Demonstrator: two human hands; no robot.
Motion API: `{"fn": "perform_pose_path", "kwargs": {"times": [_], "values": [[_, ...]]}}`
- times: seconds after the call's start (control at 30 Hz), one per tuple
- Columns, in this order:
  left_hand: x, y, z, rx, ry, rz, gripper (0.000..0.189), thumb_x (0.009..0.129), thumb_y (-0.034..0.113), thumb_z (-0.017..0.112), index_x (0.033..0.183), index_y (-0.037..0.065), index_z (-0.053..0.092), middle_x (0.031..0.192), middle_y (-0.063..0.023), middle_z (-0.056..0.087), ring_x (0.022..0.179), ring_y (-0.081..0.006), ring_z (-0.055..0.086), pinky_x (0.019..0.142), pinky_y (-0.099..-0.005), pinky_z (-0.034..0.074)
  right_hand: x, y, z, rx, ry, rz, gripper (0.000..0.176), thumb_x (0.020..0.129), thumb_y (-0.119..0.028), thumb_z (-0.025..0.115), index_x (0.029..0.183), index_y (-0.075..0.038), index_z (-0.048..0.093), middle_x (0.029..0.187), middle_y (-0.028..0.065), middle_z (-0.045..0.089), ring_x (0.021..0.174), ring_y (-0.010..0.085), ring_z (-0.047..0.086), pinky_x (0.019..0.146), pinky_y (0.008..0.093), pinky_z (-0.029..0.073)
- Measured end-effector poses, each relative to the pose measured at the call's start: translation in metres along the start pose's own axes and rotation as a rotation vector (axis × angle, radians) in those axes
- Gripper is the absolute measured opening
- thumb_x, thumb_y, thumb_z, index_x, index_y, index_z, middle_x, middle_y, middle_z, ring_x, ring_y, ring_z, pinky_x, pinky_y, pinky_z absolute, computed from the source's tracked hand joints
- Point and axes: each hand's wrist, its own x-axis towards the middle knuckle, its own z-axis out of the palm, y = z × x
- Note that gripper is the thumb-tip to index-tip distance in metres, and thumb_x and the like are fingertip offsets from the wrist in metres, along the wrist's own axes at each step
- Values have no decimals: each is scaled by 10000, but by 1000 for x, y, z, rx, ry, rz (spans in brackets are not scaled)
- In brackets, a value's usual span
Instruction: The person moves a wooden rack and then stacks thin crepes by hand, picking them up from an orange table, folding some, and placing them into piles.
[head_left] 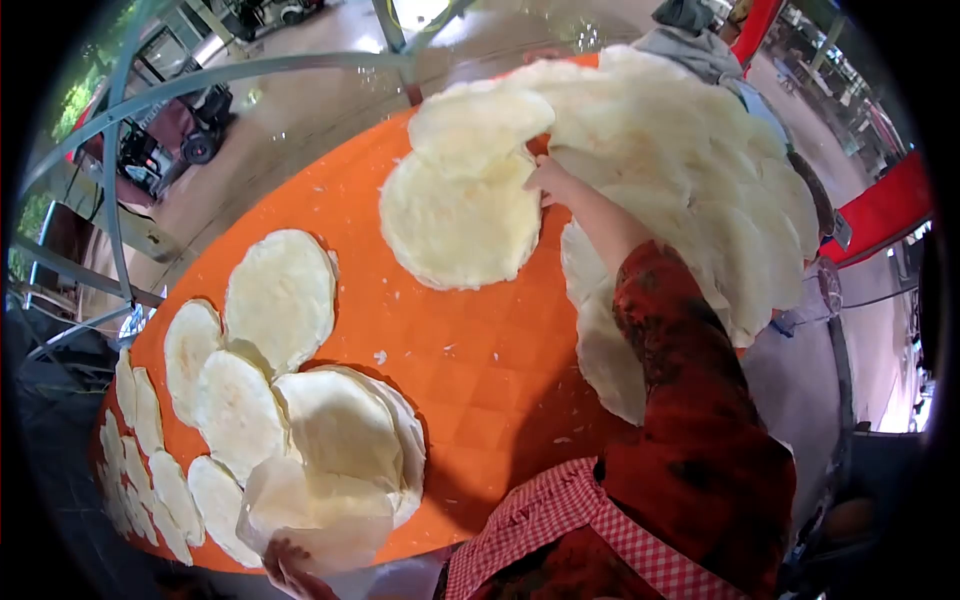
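Wet-looking paved floor (330, 105) stretches past the far side of an orange tabletop (470, 400), with a metal frame (250, 72) curving across the far left and a wheeled vehicle (185, 130) beyond it.

Two pale, flat rounds overlap at the far middle of the table: a far round (475, 112) and a nearer, larger-looking round (455, 225). Four more rounds (280, 300) lie around one stack (345, 425) at the near left, several of them overlapping; the layers in that stack cannot be counted. Along the far left edge sit several narrow-looking rounds (175, 500), too crowded to number surely. One broad spread of overlapping rounds (690, 180) covers the right side, its pieces merging too closely to count.

Two hands show. The right hand (550, 180) reaches far across the table, forearm bare past a red patterned sleeve (690, 390), its fingers bent at the right edge of the larger-looking round; whether they pinch it, I cannot tell. The left hand (290, 570) is low at the near left, at the near edge of one thin, translucent sheet (320, 515) that overlaps the stack. Its fingers are partly hidden, so how firmly they close cannot be told.
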Motion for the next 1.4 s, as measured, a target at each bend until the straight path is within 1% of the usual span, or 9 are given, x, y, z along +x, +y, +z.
{"fn": "perform_pose_path", "kwargs": {"times": [0.1, 0.23, 0.43, 0.67, 0.8, 0.93, 1.2, 1.27, 1.4], "values": [[7, -2, 2, -127, 19, 11, 194, 881, 217, 572, 948, 37, 605, 794, -40, 594, 661, -142, 530, 594, -269, 434, -19, -42, 17, -105, 148, -341, 426, 669, 36, 568, 1088, -37, 536, 932, 133, 623, 819, 261, 622, 629, 375, 512], [42, -18, -23, -300, -66, -41, 198, 853, 193, 595, 962, 29, 590, 817, -56, 604, 680, -147, 540, 590, -276, 441, -63, -120, 73, -349, 281, -940, 291, 737, -89, 574, 1025, -53, 584, 978, 149, 643, 923, 291, 625, 728, 364, 495], [82, 5, -29, -565, -163, 14, 251, 874, 189, 599, 1049, 16, 548, 875, -73, 615, 728, -158, 563, 602, -297, 479, -251, -224, 235, -466, 25, -1016, 331, 725, -90, 611, 1054, -82, 578, 962, 150, 628, 843, 271, 610, 700, 375, 487], [56, -65, -60, -611, -260, -131, 333, 874, 124, 555, 1171, -13, 493, 1054, -117, 582, 903, -219, 577, 706, -382, 534, -510, -96, 399, -615, -383, -1598, 404, 723, -120, 587, 1102, -42, 474, 762, 163, 538, 681, 302, 557, 585, 431, 431], [29, -152, -74, -698, -326, -369, 365, 862, 67, 531, 1212, -15, 468, 1153, -150, 546, 1016, -251, 570, 868, -355, 487, -551, 34, 484, -643, -756, -1521, 376, 781, -101, 516, 1129, -6, 411, 635, 121, 525, 602, 316, 558, 539, 452, 424], [13, -237, -93, -996, -599, -626, 494, 927, 356, 365, 1295, 31, 421, 1291, -119, 482, 1182, -265, 474, 968, -415, 400, -567, 83, 496, -768, -1086, -1219, 428, 737, -99, 550, 1119, -5, 382, 659, 148, 570, 592, 337, 584, 513, 458, 441], [-13, -235, -89, -924, -278, -841, 483, 876, 238, 480, 1289, 3, 395, 1251, -147, 492, 1115, -299, 516, 915, -473, 439, -556, 82, 470, -573, -1513, -1023, 302, 715, -226, 670, 951, -56, 588, 874, 144, 640, 875, 310, 624, 740, 436, 476], [-15, -237, -89, -879, -160, -855, 491, 837, 78, 521, 1295, -21, 374, 1195, -169, 514, 1046, -307, 557, 857, -443, 492, -507, 55, 427, -412, -1282, -499, 125, 783, -155, 634, 832, -47, 596, 765, 53, 607, 714, 158, 570, 662, 337, 445], [-21, -203, -95, -844, -115, -798, 485, 826, 47, 518, 1280, -47, 373, 1156, -193, 531, 1029, -334, 558, 861, -473, 488, -289, 140, 286, -107, 111, -589, 82, 799, -147, 535, 758, -77, 545, 729, 85, 562, 691, 235, 531, 644, 376, 431]]}}
